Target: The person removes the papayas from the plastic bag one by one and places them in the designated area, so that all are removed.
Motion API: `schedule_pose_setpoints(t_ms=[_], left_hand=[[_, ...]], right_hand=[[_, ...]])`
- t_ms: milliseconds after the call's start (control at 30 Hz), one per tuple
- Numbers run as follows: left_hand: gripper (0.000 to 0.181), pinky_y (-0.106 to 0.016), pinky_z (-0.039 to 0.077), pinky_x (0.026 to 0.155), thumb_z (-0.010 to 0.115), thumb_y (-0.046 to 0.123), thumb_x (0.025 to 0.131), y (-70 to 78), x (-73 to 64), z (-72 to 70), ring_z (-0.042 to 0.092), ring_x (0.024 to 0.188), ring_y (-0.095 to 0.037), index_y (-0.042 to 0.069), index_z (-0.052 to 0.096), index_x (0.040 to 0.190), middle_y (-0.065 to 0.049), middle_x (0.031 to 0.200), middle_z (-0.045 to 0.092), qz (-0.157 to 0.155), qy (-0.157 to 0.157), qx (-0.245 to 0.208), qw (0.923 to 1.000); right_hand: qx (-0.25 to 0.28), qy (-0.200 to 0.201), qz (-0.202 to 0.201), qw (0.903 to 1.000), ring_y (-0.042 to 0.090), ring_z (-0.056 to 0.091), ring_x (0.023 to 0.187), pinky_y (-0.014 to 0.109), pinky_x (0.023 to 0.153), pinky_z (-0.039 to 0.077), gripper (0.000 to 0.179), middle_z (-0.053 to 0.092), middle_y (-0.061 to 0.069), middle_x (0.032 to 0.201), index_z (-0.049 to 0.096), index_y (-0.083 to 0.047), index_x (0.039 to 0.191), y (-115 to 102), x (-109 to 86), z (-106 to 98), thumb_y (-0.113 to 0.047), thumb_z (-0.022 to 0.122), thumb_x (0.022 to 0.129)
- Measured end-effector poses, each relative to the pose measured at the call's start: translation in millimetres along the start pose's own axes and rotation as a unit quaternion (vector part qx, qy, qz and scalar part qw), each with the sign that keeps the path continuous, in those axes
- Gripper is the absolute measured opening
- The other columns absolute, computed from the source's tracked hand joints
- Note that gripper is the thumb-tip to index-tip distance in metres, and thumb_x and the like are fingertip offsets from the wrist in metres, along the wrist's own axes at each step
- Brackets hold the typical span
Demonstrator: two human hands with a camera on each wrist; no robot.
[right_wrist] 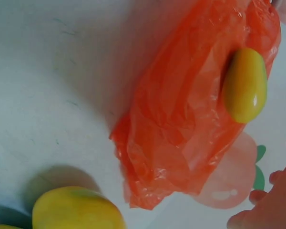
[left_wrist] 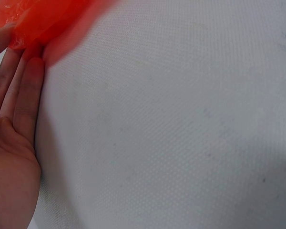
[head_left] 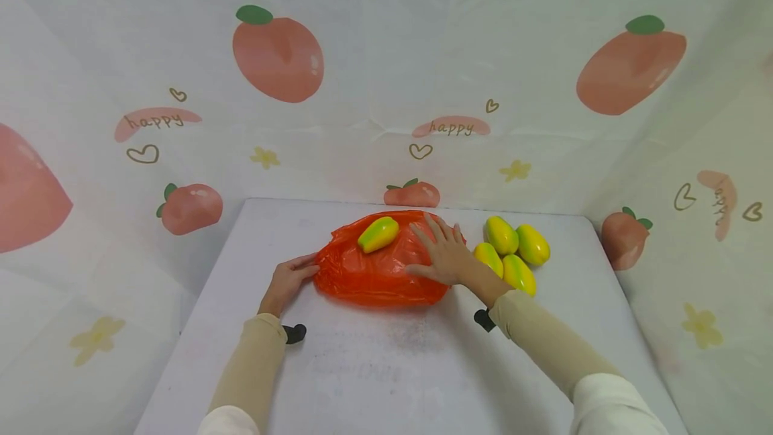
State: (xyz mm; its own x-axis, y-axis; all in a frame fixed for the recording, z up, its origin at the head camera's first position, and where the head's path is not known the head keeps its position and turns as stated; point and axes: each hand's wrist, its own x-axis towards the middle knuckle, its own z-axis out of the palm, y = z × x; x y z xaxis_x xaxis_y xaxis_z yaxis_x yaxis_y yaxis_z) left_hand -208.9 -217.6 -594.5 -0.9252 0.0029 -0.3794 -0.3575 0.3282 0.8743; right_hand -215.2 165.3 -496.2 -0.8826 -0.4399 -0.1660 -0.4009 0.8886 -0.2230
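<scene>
A crinkled red plastic bag (head_left: 374,280) lies spread on the table, with one yellow-green papaya (head_left: 378,234) on top of it. My left hand (head_left: 291,282) pinches the bag's left end. In the left wrist view the thumb lies over the red plastic (left_wrist: 43,24) and the fingers (left_wrist: 28,90) reach beneath it. Over the bag's right part, my right hand (head_left: 443,254) is spread with its fingers apart, holding nothing. The right wrist view shows the same papaya (right_wrist: 246,86) on the bag (right_wrist: 176,114), and that hand's fingertips (right_wrist: 257,196) at the lower right corner.
Several more papayas (head_left: 534,245) sit grouped on the table right of the bag, partly behind my right forearm. The white table (head_left: 362,368) meets a cloth backdrop (head_left: 362,72) printed with peaches at its back and sides.
</scene>
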Motion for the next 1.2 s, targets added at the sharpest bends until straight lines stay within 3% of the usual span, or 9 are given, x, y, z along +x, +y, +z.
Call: schedule_pose_setpoints(t_ms=[300, 533, 667, 833, 1033, 1200], left_hand=[[0.050, -0.049, 0.040, 0.122, 0.068, 0.035, 0.097, -3.7, 3.5, -0.3, 0.050, 0.143, -0.029, 0.019, 0.060, 0.144, -0.009, 0.146, 0.062, 0.003, 0.004, 0.003, 1.0000], [0.050, -0.048, 0.041, 0.121, 0.069, 0.034, 0.097, -5.0, 2.6, -1.0, 0.052, 0.142, -0.028, 0.019, 0.061, 0.144, -0.009, 0.145, 0.063, 0.011, 0.006, 0.004, 0.9999], [0.050, -0.048, 0.040, 0.122, 0.069, 0.034, 0.097, -4.2, 2.5, -0.2, 0.051, 0.142, -0.028, 0.019, 0.060, 0.144, -0.008, 0.146, 0.062, 0.010, 0.005, 0.003, 0.9999], [0.050, -0.048, 0.040, 0.122, 0.068, 0.035, 0.098, -1.4, 1.9, 1.2, 0.051, 0.143, -0.029, 0.019, 0.060, 0.144, -0.009, 0.147, 0.061, 0.007, 0.004, 0.001, 1.0000], [0.048, -0.049, 0.041, 0.121, 0.068, 0.032, 0.098, 1.2, -0.9, 1.1, 0.051, 0.143, -0.029, 0.018, 0.061, 0.144, -0.010, 0.146, 0.062, 0.013, 0.003, -0.002, 0.9999], [0.049, -0.048, 0.039, 0.122, 0.067, 0.034, 0.098, 2.9, -2.1, 1.0, 0.050, 0.143, -0.028, 0.019, 0.060, 0.144, -0.009, 0.146, 0.062, 0.005, 0.005, 0.001, 1.0000]], right_hand=[[0.020, -0.010, 0.002, 0.9998, 0.044, 0.013, 0.157, 0.074, 0.123, 0.009, 0.102, 0.000, 0.014, 0.173, 0.008, -0.025, 0.165, 0, 17.0, -6, -0.076, 0.054, 0.089], [0.031, -0.001, -0.022, 0.9993, 0.044, 0.017, 0.156, 0.075, 0.123, 0.012, 0.103, -0.005, 0.010, 0.174, 0.014, -0.023, 0.165, -4, 29.6, -8, -0.073, 0.058, 0.088], [0.031, -0.001, -0.031, 0.9990, 0.045, 0.018, 0.155, 0.075, 0.122, 0.013, 0.102, 0.001, 0.012, 0.173, 0.014, -0.023, 0.165, -5, 36.8, -10, -0.073, 0.059, 0.088], [0.022, -0.002, -0.040, 0.9990, 0.042, 0.018, 0.156, 0.072, 0.124, 0.016, 0.102, 0.007, 0.013, 0.172, 0.015, -0.025, 0.165, -6, 44.3, -11, -0.073, 0.061, 0.087], [0.030, -0.007, -0.053, 0.9981, 0.040, 0.016, 0.158, 0.065, 0.127, 0.018, 0.103, 0.000, 0.007, 0.174, 0.018, -0.023, 0.165, -11, 52.9, -14, -0.072, 0.064, 0.086], [0.030, -0.007, -0.051, 0.9982, 0.039, 0.021, 0.157, 0.062, 0.125, 0.027, 0.107, 0.000, 0.003, 0.174, 0.016, -0.028, 0.165, -14, 60.2, -14, -0.078, 0.062, 0.082]])
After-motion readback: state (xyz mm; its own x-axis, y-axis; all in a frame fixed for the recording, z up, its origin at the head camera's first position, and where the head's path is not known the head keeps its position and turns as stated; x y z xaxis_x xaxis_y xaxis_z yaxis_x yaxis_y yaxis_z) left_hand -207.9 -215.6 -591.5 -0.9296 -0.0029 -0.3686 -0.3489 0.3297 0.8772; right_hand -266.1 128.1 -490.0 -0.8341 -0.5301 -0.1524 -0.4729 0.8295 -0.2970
